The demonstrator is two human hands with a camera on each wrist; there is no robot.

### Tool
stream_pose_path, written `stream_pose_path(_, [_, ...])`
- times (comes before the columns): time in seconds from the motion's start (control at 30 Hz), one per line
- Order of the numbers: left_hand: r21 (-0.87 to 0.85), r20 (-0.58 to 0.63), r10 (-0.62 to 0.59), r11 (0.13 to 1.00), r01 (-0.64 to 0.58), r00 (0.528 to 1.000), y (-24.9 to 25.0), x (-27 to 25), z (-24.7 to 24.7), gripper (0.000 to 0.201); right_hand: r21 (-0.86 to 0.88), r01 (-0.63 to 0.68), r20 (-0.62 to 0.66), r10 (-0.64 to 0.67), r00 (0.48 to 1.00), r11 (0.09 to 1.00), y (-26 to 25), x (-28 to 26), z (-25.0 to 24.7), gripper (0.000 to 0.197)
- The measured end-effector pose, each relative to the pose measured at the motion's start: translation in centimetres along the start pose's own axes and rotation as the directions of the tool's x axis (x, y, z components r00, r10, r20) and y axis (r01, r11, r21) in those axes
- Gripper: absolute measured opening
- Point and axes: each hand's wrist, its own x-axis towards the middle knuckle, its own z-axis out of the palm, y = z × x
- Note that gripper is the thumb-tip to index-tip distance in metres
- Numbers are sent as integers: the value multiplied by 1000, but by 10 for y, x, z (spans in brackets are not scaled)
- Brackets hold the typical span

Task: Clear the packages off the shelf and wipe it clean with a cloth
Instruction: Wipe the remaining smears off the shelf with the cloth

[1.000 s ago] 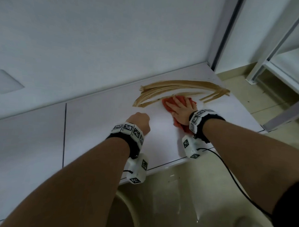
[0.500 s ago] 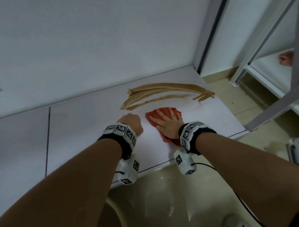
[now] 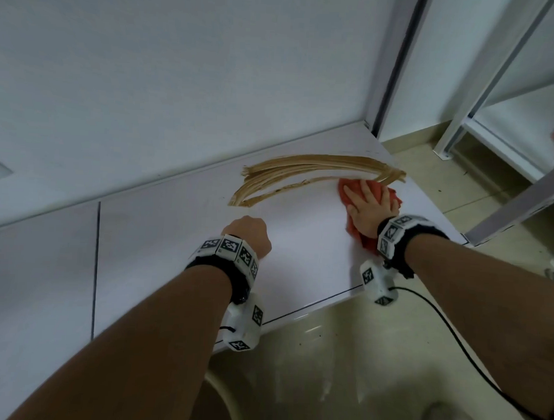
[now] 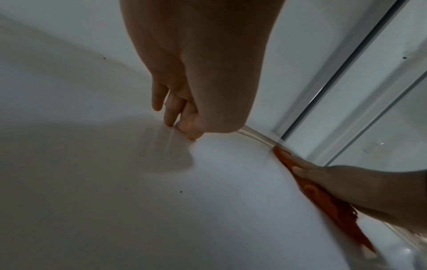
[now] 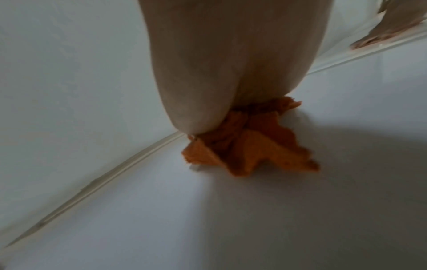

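Now the right hand (image 3: 372, 203) presses flat on the cloth (image 3: 357, 232), far right on the shelf (image 3: 173, 237). Push hard along the brown smear (image 3: 303, 169). The left hand (image 3: 247, 233) rests curled, holding nothing.

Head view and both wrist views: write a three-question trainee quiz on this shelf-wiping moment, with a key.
1. True or false: the right hand presses flat on the orange cloth.
2. Which end of the brown smear does the cloth touch? A) the right end B) the left end C) neither
3. Fill in: the left hand rests on the white shelf with its fingers ____.

Key: 1 true; 2 A; 3 curled, holding nothing.
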Motion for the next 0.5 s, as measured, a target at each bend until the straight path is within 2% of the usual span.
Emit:
stream_pose_path(0.07, [-4, 3, -2, 1000, 2, 1000, 0, -1, 0, 13, 13, 20, 8, -20, 1000, 1000, -7, -16, 5, 52])
stream_pose_path(0.17, [-10, 13, -2, 1000, 2, 1000, 0, -1, -2, 20, -51, 134, 34, -132, 991, 990, -31, -30, 15, 55])
stream_pose_path(0.27, [6, 30, -1, 1000, 1, 1000, -1, 0, -3, 22, -125, 285, 105, -273, 956, 950, -54, -25, 27, 54])
stream_pose_path(0.33, [18, 42, -5, 1000, 4, 999, -2, 1, -3, 18, -145, 367, 145, -347, 927, 919, -57, -13, 32, 66])
stream_pose_path(0.4, [23, 50, -1, 1000, 0, 999, -4, 3, -3, 13, -162, 363, 135, -344, 929, 917, -54, -2, 26, 62])
stream_pose_path(0.43, [29, 52, 3, 1000, -4, 999, -5, 3, -2, 12, -147, 329, 103, -316, 943, 933, -50, 3, 22, 56])
stream_pose_path(0.5, [47, 59, 15, 999, -18, 998, -8, 4, -1, 10, -90, 220, 45, -217, 975, 971, -39, 11, 8, 57])
